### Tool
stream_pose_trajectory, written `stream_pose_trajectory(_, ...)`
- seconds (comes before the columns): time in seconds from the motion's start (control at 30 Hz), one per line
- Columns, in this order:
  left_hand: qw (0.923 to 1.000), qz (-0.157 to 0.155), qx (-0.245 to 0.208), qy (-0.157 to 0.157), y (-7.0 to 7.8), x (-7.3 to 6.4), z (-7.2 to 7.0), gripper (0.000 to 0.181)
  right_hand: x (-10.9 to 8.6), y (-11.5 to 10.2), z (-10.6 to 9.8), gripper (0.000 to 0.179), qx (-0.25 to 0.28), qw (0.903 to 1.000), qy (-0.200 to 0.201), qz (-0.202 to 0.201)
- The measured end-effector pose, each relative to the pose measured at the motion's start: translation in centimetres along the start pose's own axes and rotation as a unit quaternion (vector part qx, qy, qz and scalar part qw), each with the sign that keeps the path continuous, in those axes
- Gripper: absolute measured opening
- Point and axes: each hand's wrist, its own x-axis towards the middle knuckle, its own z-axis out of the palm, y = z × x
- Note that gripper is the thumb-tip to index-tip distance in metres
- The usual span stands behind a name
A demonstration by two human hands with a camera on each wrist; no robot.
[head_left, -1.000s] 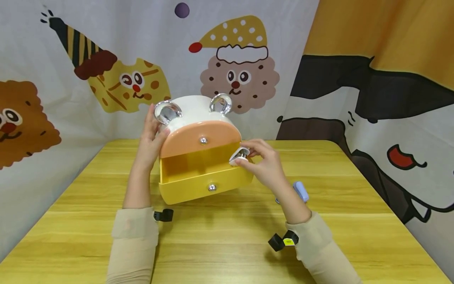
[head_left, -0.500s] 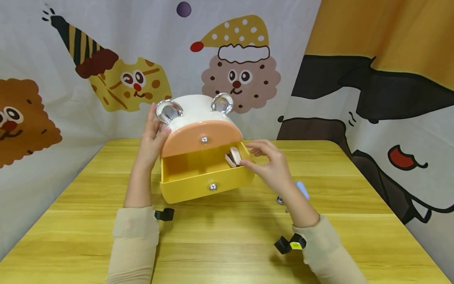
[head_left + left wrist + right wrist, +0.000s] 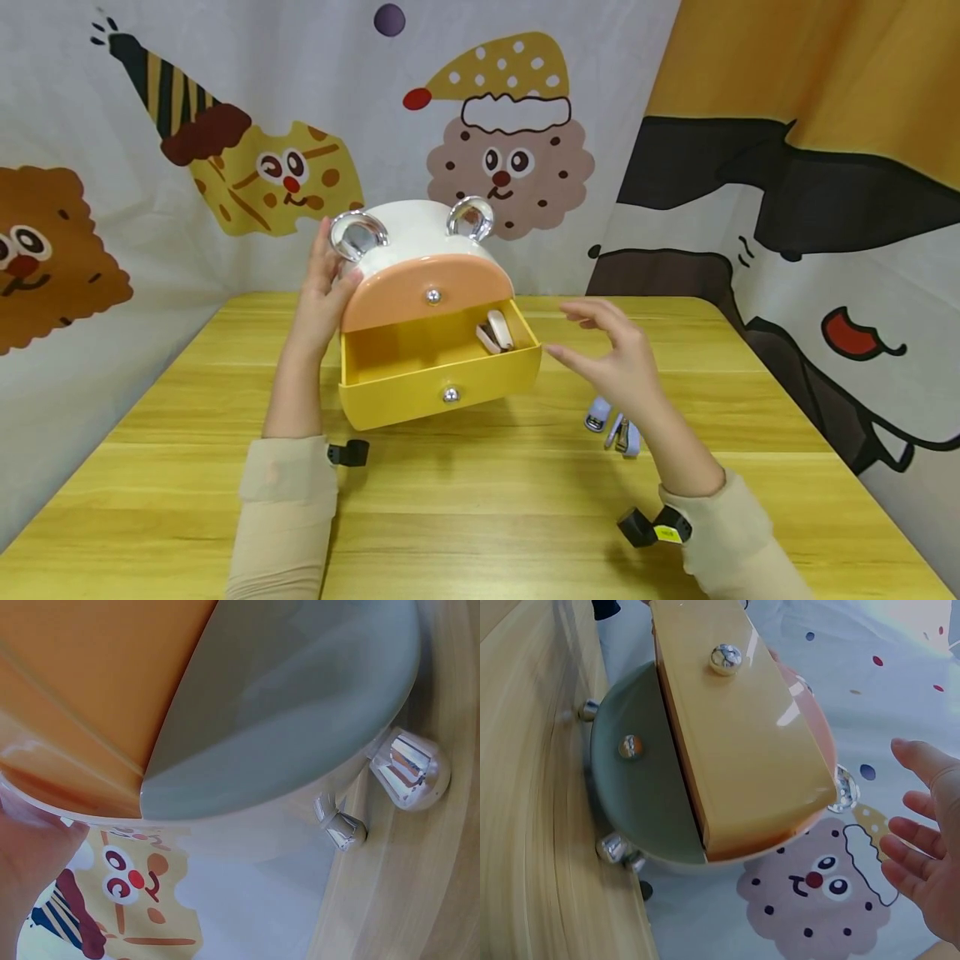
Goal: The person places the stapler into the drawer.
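At the bottom of the frame two beige sleeves (image 3: 285,517) reach in over the wooden table (image 3: 465,533), a black camera (image 3: 348,453) at the left wrist. Right of centre, two lilac staplers (image 3: 632,442) lie close together on the table; half a second ago the right forearm hid much of them, and it has since swung towards the right edge.

The right hand (image 3: 621,360), right of centre, has let go: thumb and fingers are spread with nothing between them, just beside the right end of the yellow drawer (image 3: 397,410). Inside that pulled-out drawer, at its right end, lies the white stapler (image 3: 500,327), its two arms parted. A second ago it was pinched in those fingertips; half a second ago the thumb was close up against it. Putting this one in looks finished, I'd judge, with the lilac pair outside.

Left of centre, the left hand (image 3: 322,287) grips the round box (image 3: 416,223) by its side, thumb towards the front, much as before. The orange drawer (image 3: 397,287) above is closed. Behind, a cartoon-printed cloth (image 3: 300,50) fills the top of the frame
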Motion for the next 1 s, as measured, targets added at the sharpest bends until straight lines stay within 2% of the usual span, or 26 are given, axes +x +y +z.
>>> stream_pose_trajectory(0.3, 1.0000, 0.005, -0.009, -0.001, 0.1, 0.0, -0.1, 0.079, -0.9, 0.8, -1.7, 0.055, -0.022, 0.9997, -0.013, 0.003)
stream_pose_trajectory(0.47, 1.0000, 0.004, -0.006, 0.000, 0.0, 0.0, 0.0, 0.079, -1.4, 1.8, -2.5, 0.056, -0.039, 0.9984, -0.034, 0.022)
stream_pose_trajectory(0.67, 1.0000, -0.003, 0.002, 0.001, 0.1, 0.0, 0.1, 0.079, -2.4, 3.7, -3.8, 0.056, -0.053, 0.9959, -0.060, 0.041)
stream_pose_trajectory(1.0, 1.0000, -0.001, -0.004, 0.003, 0.0, 0.0, 0.0, 0.077, -3.7, 7.5, -6.1, 0.053, -0.030, 0.9913, -0.100, 0.081)
